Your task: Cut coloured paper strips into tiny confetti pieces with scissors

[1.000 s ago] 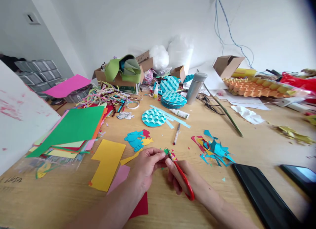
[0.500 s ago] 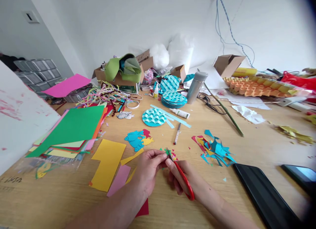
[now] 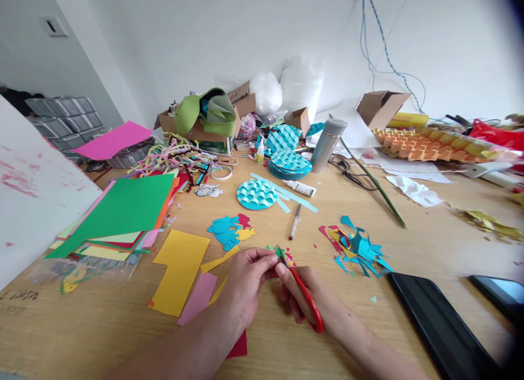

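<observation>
Red-handled scissors [image 3: 305, 292] are gripped in my right hand [image 3: 301, 287], their dark blades pointing up and away beside my left fingertips. My left hand [image 3: 249, 276] is closed in a pinch around a small green piece of paper, mostly hidden by the fingers. Tiny red and green scraps [image 3: 290, 258] lie just behind the blades. Blue fish cutouts [image 3: 224, 231], a red one [image 3: 243, 221] and a yellow one [image 3: 245, 233] rest beyond my left hand. Yellow paper [image 3: 182, 271] and pink paper [image 3: 199, 298] lie to its left.
Coloured sheets [image 3: 123, 205] are stacked at the left. A pen [image 3: 295, 221], a round blue wavy disc [image 3: 256, 194] and a glue tube [image 3: 300, 188] lie ahead. At the right are blue scraps [image 3: 364, 249] and a black phone [image 3: 434, 314]. A steel bottle [image 3: 327, 145] stands farther back.
The view has shifted very slightly, so the table items appear a little farther right. Both hands and the scissors keep nearly the same pose.
</observation>
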A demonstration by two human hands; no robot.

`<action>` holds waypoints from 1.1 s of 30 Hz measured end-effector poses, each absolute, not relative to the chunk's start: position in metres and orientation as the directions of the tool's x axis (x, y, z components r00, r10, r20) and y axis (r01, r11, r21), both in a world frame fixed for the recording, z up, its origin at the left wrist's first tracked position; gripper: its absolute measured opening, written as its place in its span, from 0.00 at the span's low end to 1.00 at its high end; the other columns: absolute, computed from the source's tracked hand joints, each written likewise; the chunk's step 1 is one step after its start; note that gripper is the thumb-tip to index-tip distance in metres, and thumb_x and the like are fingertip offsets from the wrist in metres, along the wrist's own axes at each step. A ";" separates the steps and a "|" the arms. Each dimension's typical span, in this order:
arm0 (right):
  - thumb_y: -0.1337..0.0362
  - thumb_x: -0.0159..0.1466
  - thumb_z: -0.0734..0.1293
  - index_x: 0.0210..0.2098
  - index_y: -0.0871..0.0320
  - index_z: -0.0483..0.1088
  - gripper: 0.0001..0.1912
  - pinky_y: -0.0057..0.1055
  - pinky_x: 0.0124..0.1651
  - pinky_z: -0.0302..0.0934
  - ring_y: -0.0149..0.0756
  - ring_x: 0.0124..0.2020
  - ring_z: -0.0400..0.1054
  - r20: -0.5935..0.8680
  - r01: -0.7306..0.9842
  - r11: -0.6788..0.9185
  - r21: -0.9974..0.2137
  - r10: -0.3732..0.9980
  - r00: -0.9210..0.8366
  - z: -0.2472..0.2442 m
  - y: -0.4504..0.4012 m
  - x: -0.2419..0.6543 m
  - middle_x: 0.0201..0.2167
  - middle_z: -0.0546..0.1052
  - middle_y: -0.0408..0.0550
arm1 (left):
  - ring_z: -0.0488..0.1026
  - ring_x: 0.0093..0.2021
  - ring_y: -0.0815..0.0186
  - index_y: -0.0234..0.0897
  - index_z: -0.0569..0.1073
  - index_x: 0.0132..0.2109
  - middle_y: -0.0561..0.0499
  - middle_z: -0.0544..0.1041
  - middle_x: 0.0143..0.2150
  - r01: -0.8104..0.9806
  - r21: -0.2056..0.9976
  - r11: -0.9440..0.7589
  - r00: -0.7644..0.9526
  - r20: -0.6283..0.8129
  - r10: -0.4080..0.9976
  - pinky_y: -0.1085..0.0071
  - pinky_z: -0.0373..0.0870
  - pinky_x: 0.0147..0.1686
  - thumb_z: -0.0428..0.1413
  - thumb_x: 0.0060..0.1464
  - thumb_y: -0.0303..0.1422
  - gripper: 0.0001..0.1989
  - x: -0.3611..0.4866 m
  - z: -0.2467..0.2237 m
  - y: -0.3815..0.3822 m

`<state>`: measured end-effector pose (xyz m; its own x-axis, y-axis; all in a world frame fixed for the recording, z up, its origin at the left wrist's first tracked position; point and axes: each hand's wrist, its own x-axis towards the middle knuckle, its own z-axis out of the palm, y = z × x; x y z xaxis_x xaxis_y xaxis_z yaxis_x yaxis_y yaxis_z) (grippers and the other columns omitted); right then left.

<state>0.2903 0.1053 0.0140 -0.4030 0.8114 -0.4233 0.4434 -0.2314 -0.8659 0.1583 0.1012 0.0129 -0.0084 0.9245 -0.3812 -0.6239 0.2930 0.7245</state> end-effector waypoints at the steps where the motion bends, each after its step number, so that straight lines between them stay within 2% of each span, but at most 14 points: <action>1: 0.30 0.55 0.52 0.19 0.59 0.61 0.36 0.21 0.14 0.49 0.24 0.11 0.57 -0.423 0.444 -0.231 -0.866 0.812 -0.402 0.014 0.105 0.290 0.11 0.64 0.41 | 0.72 0.29 0.69 0.32 0.76 0.24 0.50 0.77 0.25 -0.625 0.724 0.291 -0.009 -0.380 0.925 0.73 0.68 0.34 0.66 0.34 0.29 0.08 0.158 0.013 0.101; 11: 0.33 0.58 0.52 0.19 0.59 0.62 0.35 0.22 0.16 0.50 0.25 0.12 0.58 -0.426 0.493 -0.204 -0.846 0.814 -0.395 0.014 0.104 0.292 0.11 0.65 0.42 | 0.72 0.29 0.68 0.33 0.76 0.24 0.50 0.77 0.25 -0.619 0.728 0.295 -0.007 -0.381 0.925 0.72 0.68 0.34 0.66 0.34 0.29 0.07 0.158 0.015 0.100; 33: 0.31 0.53 0.57 0.17 0.58 0.60 0.34 0.19 0.10 0.46 0.23 0.08 0.55 -0.507 0.447 -0.347 -0.824 0.805 -0.310 0.020 0.105 0.287 0.09 0.61 0.37 | 0.72 0.30 0.68 0.33 0.76 0.26 0.50 0.77 0.26 -0.609 0.727 0.318 0.023 -0.384 0.923 0.70 0.68 0.35 0.66 0.36 0.30 0.08 0.157 0.015 0.100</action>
